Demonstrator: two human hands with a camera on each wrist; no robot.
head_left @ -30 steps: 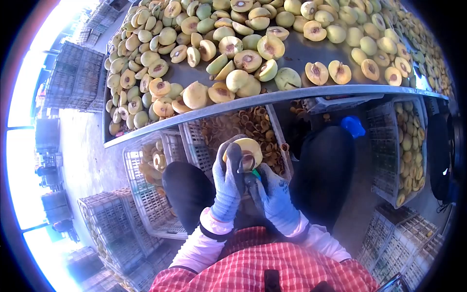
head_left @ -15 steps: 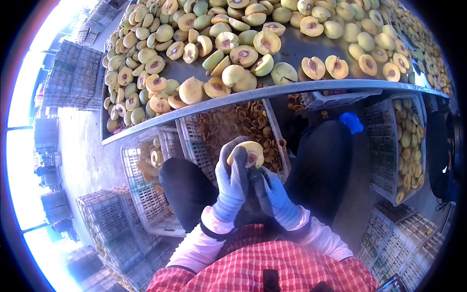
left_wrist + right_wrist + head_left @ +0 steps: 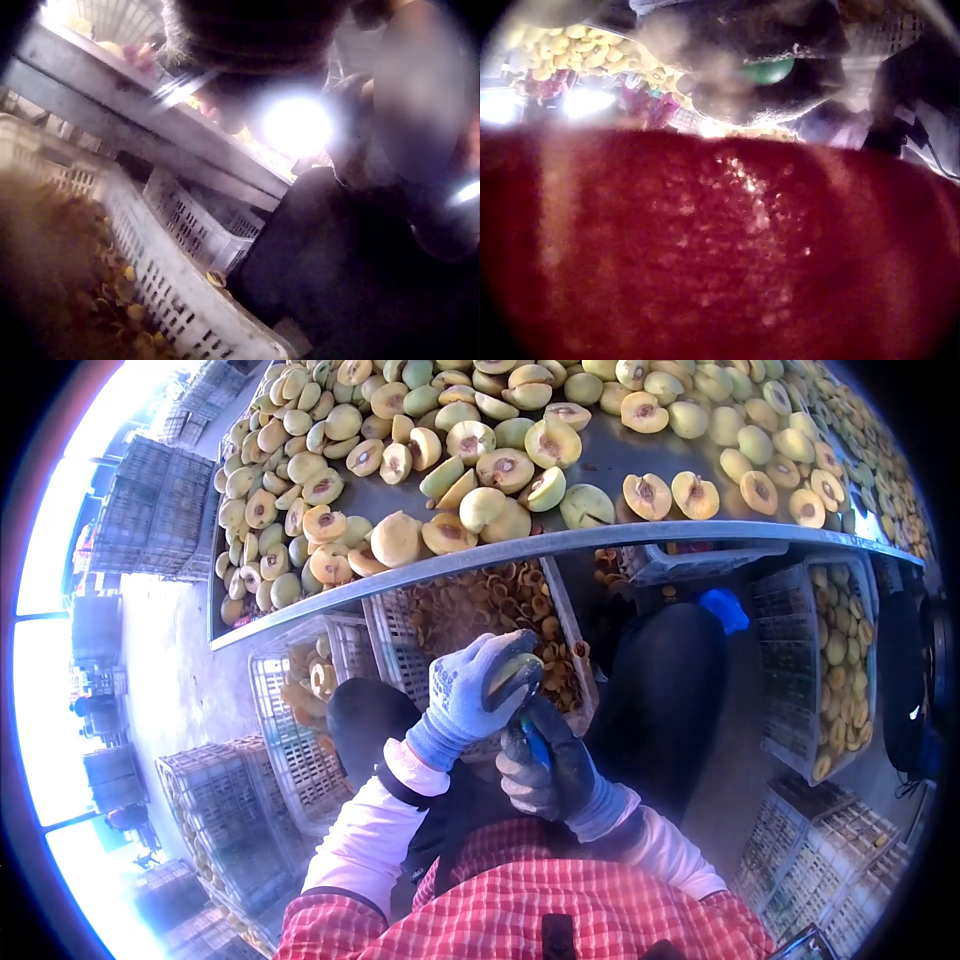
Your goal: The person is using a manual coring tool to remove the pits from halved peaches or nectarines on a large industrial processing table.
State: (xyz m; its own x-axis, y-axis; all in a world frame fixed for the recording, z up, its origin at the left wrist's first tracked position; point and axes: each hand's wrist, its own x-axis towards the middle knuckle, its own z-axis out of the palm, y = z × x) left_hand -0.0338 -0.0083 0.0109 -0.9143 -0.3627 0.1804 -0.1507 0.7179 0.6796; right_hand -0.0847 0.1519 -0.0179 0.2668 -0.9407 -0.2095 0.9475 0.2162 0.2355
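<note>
In the head view my gloved left hand (image 3: 462, 688) grips a peach half (image 3: 511, 671), its greenish skin showing between the fingers and the cut face turned away. Just below and to the right, my gloved right hand (image 3: 553, 768) curls round a small tool with a blue-green handle (image 3: 537, 743). The tool's working end is hidden near the peach half. Close up in the right wrist view, the handle (image 3: 769, 71) looks green between the dark glove fingers. Both hands are over the crate of brown scraps (image 3: 482, 608), in front of my lap.
A metal-edged table (image 3: 640, 538) heaped with halved peaches (image 3: 500, 470) spans the front. White crates stand under it and beside my knees: a left crate (image 3: 300, 760) and a right crate (image 3: 785, 660) with peach halves. Stacked crates (image 3: 235, 820) rise at the left. A blue object (image 3: 722, 610) lies by my right knee.
My left hand has turned over, so the peach half's cut face no longer shows. The right hand has rotated, bringing its curled fingers and the tool's handle into view.
</note>
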